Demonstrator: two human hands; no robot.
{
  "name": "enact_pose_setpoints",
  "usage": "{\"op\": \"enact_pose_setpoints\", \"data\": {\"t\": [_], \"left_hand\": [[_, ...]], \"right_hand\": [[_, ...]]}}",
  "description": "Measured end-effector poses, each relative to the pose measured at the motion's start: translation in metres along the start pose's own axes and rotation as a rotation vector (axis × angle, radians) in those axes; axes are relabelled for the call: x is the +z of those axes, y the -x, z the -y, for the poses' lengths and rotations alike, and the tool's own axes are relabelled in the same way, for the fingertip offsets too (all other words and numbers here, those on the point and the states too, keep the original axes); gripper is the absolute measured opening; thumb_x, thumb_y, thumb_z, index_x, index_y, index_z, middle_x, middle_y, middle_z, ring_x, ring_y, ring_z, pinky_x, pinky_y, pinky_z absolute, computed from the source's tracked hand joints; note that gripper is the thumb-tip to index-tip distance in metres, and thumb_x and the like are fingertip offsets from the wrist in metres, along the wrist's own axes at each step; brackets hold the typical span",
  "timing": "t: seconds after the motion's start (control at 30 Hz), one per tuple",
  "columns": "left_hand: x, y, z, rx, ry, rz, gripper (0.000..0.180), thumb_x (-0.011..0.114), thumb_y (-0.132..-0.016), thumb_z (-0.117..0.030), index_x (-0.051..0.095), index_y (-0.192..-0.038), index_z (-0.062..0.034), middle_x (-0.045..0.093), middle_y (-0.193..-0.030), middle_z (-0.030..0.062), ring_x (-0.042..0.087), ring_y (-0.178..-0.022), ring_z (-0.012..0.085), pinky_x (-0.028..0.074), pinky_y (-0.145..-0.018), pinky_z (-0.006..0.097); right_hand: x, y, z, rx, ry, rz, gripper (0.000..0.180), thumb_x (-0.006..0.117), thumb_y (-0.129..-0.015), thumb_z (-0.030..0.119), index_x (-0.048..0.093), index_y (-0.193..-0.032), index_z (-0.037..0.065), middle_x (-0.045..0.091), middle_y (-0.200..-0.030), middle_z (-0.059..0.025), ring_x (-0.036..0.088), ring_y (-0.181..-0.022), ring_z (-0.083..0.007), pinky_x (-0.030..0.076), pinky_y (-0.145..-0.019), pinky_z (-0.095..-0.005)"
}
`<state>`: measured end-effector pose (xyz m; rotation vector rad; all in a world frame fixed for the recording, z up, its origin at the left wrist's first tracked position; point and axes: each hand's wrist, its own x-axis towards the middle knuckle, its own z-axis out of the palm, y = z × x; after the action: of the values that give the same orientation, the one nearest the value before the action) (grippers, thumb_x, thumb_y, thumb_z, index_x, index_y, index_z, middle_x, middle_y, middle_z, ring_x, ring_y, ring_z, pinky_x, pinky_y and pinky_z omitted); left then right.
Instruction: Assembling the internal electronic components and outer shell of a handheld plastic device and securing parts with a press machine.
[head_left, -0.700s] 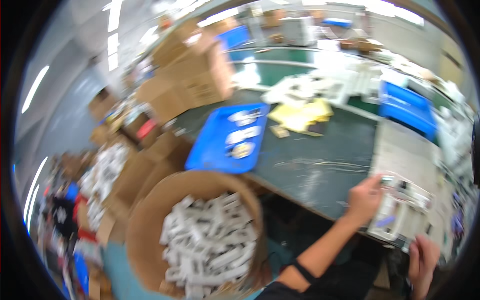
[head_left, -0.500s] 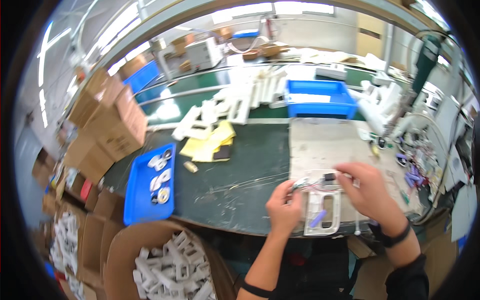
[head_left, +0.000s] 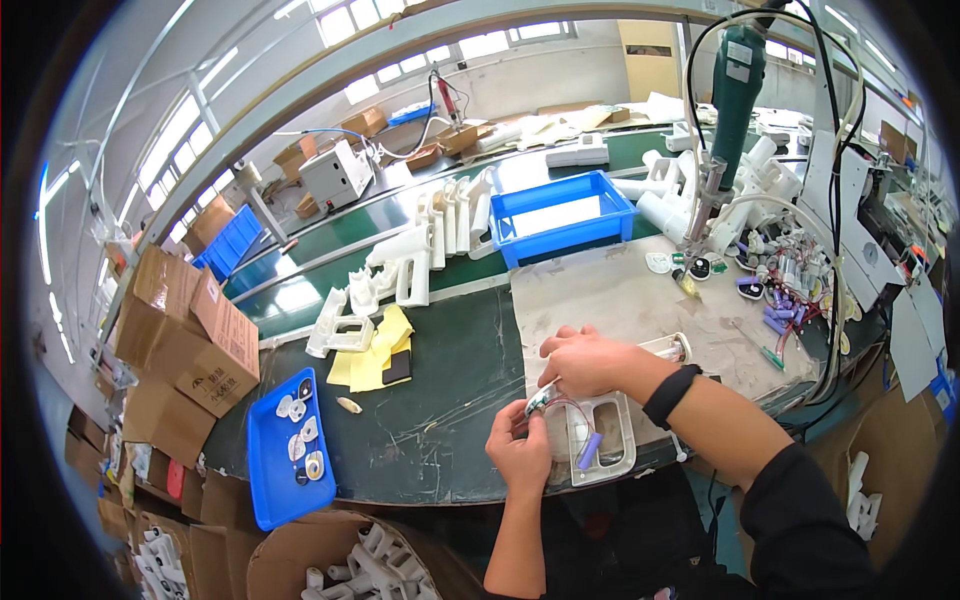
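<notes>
At the mat's [head_left: 580,290] near left corner, the left hand [head_left: 518,455] pinches a small board [head_left: 541,400] between thumb and fingers. The right hand [head_left: 592,362] bends over the same board, fingers touching its upper end; whether they grip it I cannot tell. Thin wires [head_left: 573,407] run from the board to an open white shell [head_left: 625,440] lying at the mat's near edge, with a purple cylinder [head_left: 590,452] in it.

The mat is beige and stained, on a scratched dark green bench [head_left: 450,440]. Left of it lie yellow sheets [head_left: 372,362] and a blue tray [head_left: 275,490] of small round parts; at its far edge stands a blue box [head_left: 520,256]. A tangle of motors and wires [head_left: 790,290] is heaped to its right. A green power tool [head_left: 737,90] hangs above its far right side. Well beyond the mat, windows [head_left: 485,46] line a pale wall.
</notes>
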<state>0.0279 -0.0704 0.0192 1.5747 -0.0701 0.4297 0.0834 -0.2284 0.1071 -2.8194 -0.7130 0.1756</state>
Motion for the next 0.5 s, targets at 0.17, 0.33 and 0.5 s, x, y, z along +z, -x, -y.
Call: {"op": "enact_pose_setpoints", "data": {"t": [0.17,0.33,0.5], "left_hand": [[0.001,-0.001,0.001,-0.045,-0.008,0.023,0.017,0.065,-0.084,0.002,0.062,-0.101,0.0026,0.067,-0.088,0.0085,0.063,-0.076,0.0102,0.050,-0.068,0.023],[0.002,-0.001,-0.003,-0.071,0.053,0.010,0.019,0.065,-0.084,0.002,0.061,-0.102,0.0024,0.067,-0.088,0.0081,0.062,-0.074,0.0093,0.049,-0.066,0.022],[0.002,-0.007,0.000,-0.071,0.074,0.036,0.021,0.063,-0.087,0.000,0.061,-0.107,0.0035,0.067,-0.095,0.0087,0.065,-0.082,0.0122,0.052,-0.070,0.025]], "right_hand": [[0.008,-0.012,-0.010,0.016,0.009,0.108,0.025,0.065,-0.080,0.020,0.076,-0.102,0.020,0.059,-0.125,-0.0043,0.048,-0.121,-0.0248,0.035,-0.098,-0.0438],[0.009,0.005,-0.019,-0.015,-0.195,-0.378,0.012,0.066,-0.082,0.016,0.074,-0.090,0.011,0.063,-0.116,-0.0079,0.052,-0.114,-0.0262,0.040,-0.095,-0.0425],[0.009,0.031,-0.016,0.014,-0.507,-0.290,0.012,0.063,-0.086,0.011,0.069,-0.095,0.006,0.067,-0.099,-0.0121,0.061,-0.094,-0.0300,0.048,-0.083,-0.0384]]}}
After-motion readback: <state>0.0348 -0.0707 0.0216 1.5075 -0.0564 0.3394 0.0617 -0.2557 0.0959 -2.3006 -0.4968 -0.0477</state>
